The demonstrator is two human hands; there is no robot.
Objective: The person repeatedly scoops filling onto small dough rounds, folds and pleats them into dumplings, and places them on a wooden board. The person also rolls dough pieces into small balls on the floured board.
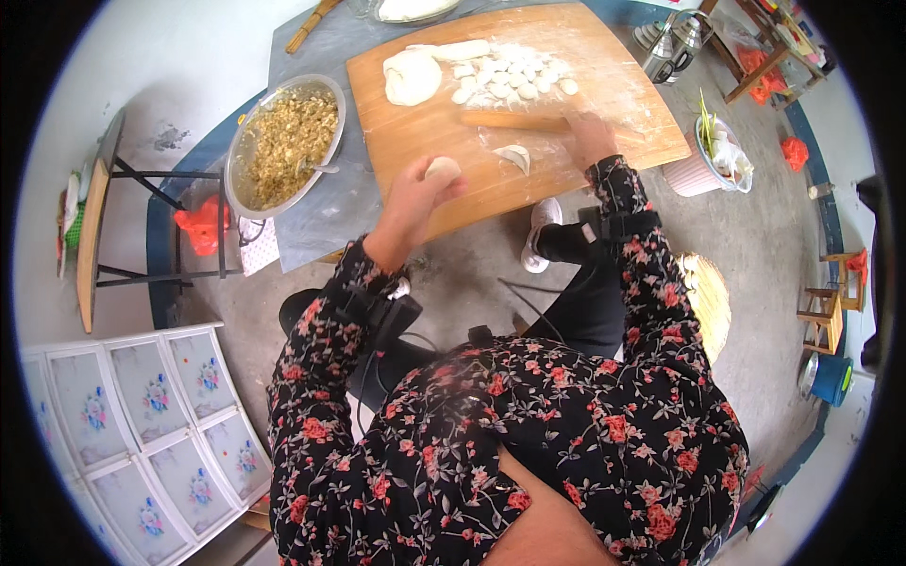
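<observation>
My left hand (417, 194) is raised over the near left edge of the wooden board (410, 134), with a small flat dough round (442, 168) between thumb and fingers. Toward the board's right side, my right hand (592, 138) grips a wooden rolling pin (513, 119). A folded dumpling (518, 157) lies just left of that hand. Behind the pin, several small dough pieces (520, 78) sit in loose flour. A large dough lump (412, 76) and a dough roll (460, 50) rest at the board's far left.
Left of the board stands a metal bowl of chopped filling (294, 141) with a spoon (325, 169) in it. A bowl of flour (416, 8) is at the far edge. A pink bin (690, 173) stands right of the table, and a white cabinet (141, 439) is at lower left.
</observation>
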